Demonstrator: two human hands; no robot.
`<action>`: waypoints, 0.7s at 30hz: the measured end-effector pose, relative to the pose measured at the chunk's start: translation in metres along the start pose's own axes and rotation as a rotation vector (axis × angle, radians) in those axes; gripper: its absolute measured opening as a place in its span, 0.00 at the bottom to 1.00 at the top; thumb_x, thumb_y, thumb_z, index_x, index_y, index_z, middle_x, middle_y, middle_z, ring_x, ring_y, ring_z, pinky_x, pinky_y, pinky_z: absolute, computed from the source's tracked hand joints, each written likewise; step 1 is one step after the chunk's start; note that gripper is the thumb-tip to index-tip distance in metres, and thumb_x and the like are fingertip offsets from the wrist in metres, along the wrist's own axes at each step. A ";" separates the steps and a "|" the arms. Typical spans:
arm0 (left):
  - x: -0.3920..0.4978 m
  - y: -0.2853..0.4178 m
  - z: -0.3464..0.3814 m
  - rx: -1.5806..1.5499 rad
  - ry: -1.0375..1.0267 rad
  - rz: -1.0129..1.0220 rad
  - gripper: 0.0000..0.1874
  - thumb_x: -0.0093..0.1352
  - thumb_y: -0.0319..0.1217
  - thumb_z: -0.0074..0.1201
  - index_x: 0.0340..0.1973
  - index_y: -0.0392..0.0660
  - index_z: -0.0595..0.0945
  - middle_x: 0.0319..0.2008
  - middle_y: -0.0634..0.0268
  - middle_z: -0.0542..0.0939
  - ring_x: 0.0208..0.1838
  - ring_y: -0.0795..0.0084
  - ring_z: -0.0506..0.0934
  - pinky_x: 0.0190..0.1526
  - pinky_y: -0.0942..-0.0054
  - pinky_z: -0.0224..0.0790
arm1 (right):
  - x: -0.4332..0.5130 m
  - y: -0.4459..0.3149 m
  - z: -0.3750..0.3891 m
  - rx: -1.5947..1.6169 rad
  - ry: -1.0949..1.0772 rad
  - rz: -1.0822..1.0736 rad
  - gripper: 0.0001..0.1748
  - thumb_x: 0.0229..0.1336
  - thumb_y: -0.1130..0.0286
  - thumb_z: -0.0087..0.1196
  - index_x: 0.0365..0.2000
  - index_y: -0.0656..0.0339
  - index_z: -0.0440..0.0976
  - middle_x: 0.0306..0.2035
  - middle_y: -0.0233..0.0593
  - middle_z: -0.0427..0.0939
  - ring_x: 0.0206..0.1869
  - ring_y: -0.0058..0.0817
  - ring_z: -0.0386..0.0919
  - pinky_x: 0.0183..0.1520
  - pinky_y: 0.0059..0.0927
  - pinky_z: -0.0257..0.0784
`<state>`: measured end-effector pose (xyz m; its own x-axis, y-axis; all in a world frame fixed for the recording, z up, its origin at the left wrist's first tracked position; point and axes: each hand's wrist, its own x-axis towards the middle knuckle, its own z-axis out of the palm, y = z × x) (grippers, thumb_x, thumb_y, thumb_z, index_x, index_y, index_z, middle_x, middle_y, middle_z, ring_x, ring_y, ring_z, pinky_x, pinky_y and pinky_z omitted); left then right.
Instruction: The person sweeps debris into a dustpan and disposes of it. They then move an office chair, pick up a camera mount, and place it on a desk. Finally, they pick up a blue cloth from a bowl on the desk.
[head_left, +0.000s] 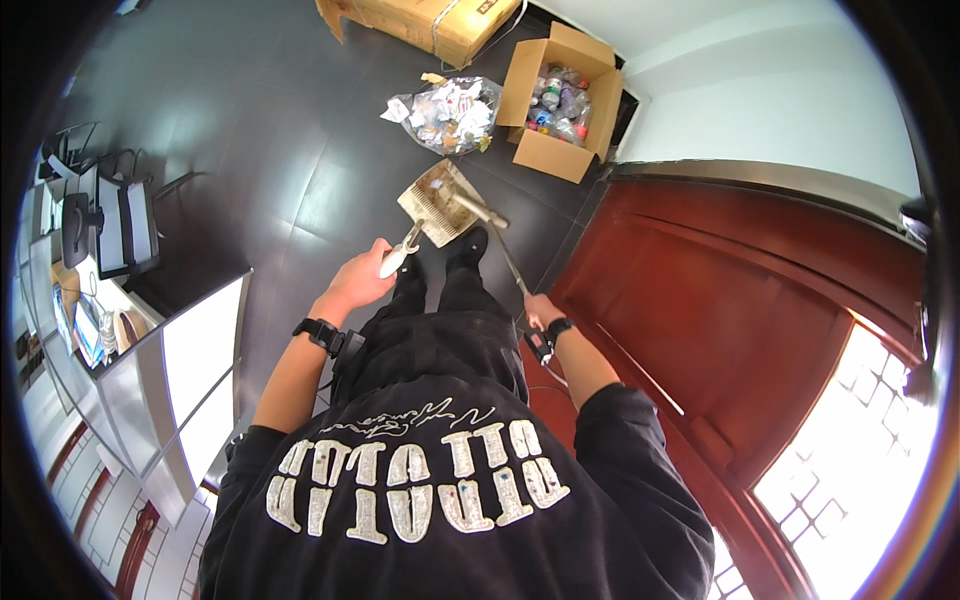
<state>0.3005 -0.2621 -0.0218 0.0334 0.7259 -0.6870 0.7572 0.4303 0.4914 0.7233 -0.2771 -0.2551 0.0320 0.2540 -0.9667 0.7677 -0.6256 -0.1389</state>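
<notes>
My left hand (362, 276) grips the pale handle of a long-handled dustpan, whose off-white pan (444, 201) has a comb-like toothed edge and dirty marks inside. On the right, my right hand (543, 310) is closed around the thin stick of a broom (507, 255). The broom's pale head reaches over the dustpan, its lower part hard to make out. Beyond the pan, a clear plastic bag (450, 112) full of paper scraps and other litter lies on the dark tiled floor, beside an open cardboard box (566, 156) holding several plastic bottles (553, 94).
A larger cardboard box (416, 22) lies at the top. Red wooden doors (697, 300) stand close on my right, below a white wall (757, 97). To the left are a partitioned desk (202, 337) and a monitor (75, 229). My black shoes are just below the dustpan.
</notes>
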 end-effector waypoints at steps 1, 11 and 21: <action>0.000 -0.001 0.001 -0.007 0.000 0.001 0.22 0.67 0.35 0.56 0.53 0.44 0.68 0.41 0.46 0.82 0.47 0.43 0.80 0.47 0.51 0.70 | -0.021 0.007 0.002 0.058 0.011 0.051 0.34 0.71 0.53 0.38 0.26 0.78 0.76 0.20 0.58 0.78 0.19 0.51 0.79 0.22 0.50 0.72; -0.014 -0.030 0.024 -0.138 0.051 0.094 0.23 0.66 0.34 0.57 0.55 0.46 0.69 0.38 0.48 0.82 0.40 0.47 0.82 0.41 0.54 0.74 | -0.132 0.091 0.053 1.525 -0.458 0.227 0.15 0.74 0.59 0.41 0.29 0.54 0.65 0.16 0.20 0.58 0.15 0.11 0.57 0.16 0.16 0.53; -0.090 0.019 -0.038 -0.601 -0.079 0.189 0.25 0.67 0.25 0.56 0.59 0.41 0.68 0.30 0.66 0.75 0.20 0.79 0.70 0.24 0.78 0.64 | -0.137 0.152 0.031 1.583 -0.550 0.150 0.16 0.65 0.68 0.45 0.20 0.51 0.60 0.15 0.18 0.61 0.15 0.14 0.60 0.20 0.20 0.55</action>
<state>0.2872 -0.2987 0.0701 0.1961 0.7872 -0.5847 0.2360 0.5409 0.8073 0.8156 -0.4293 -0.1503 -0.4337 0.0717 -0.8982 -0.5858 -0.7798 0.2206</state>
